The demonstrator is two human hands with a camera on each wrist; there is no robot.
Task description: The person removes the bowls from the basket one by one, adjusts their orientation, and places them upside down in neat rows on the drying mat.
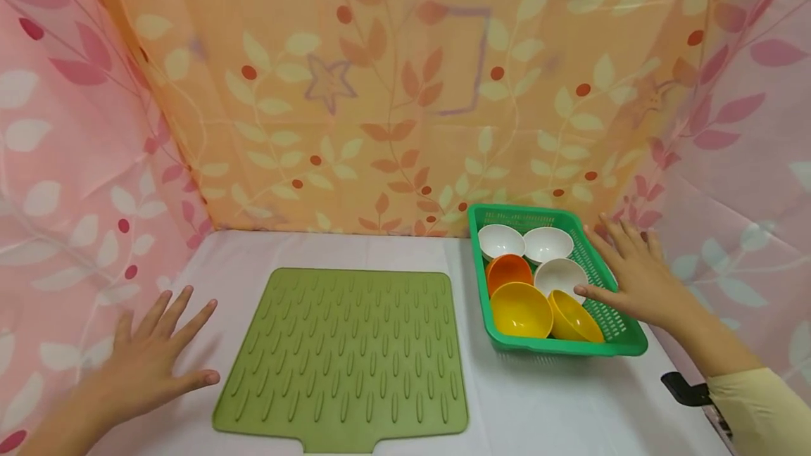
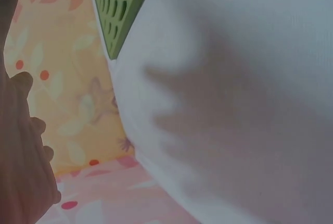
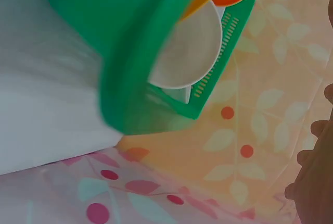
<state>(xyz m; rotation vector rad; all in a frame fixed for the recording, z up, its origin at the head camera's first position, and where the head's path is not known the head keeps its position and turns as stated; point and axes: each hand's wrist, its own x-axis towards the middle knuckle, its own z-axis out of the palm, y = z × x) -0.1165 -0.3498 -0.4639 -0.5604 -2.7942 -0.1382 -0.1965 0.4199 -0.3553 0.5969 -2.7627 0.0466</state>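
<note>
Fingers spread, my left hand point(image 1: 152, 361) hovers over the white table at the left of a green ridged mat point(image 1: 345, 350). My right hand point(image 1: 643, 276), also with fingers spread, is above the right rim of a green plastic basket point(image 1: 500, 343). Neither hand holds anything. Inside the basket are white bowls point(image 1: 548, 245), an orange bowl point(image 1: 509, 271) and two yellow bowls point(image 1: 522, 309), one of them point(image 1: 573, 319) tilted on its side. In the right wrist view, a white bowl point(image 3: 190, 49) shows behind the basket's rim, with the right hand point(image 3: 317, 172) at the edge.
A white cloth point(image 1: 545, 400) covers the table. Patterned fabric rises around it: orange point(image 1: 393, 90) at the back, pink point(image 1: 70, 160) at the left and paler pink point(image 1: 747, 160) at the right. A small black object point(image 1: 684, 389) is beside the right forearm.
</note>
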